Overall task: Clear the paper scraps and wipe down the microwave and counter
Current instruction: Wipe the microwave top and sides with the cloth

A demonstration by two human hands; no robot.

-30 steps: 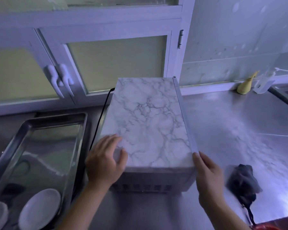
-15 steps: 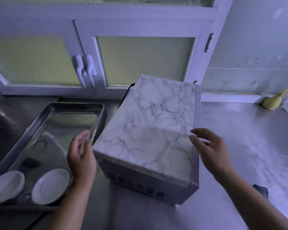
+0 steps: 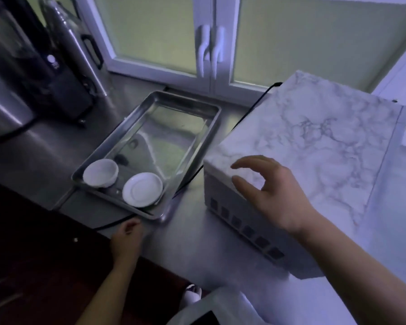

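While the microwave [image 3: 314, 141] is stood askew at the right of the frame, close to the front edge of the steel counter [image 3: 190, 242], 2 risks are judged likely. Its black cord [image 3: 253, 109] is run down from its far corner toward the metal tray [image 3: 188, 99] at the centre. If the box is swung, the cord could be pulled taut against the tray, and the white bowl [image 3: 101, 172] and white plate [image 3: 142, 190] at the tray's near end could be jolted. The box could also be slid off the front edge if it is pushed there with only 1 hand on it.

The right hand [image 3: 274, 191] is held over the microwave's near left corner, its fingers apart and gently bent, nothing gripped. Whether the tips are pressed on the surface cannot be told. The left hand [image 3: 127, 235] is seen at the lower centre, just beside the tray's near corner, with fingers curled. Whether the cord is pinched there cannot be told.

The microwave's top is covered in a white, grey-veined marble pattern, and a row of dark vent slots is shown on its pale side panel. No cloth is seen in either hand.
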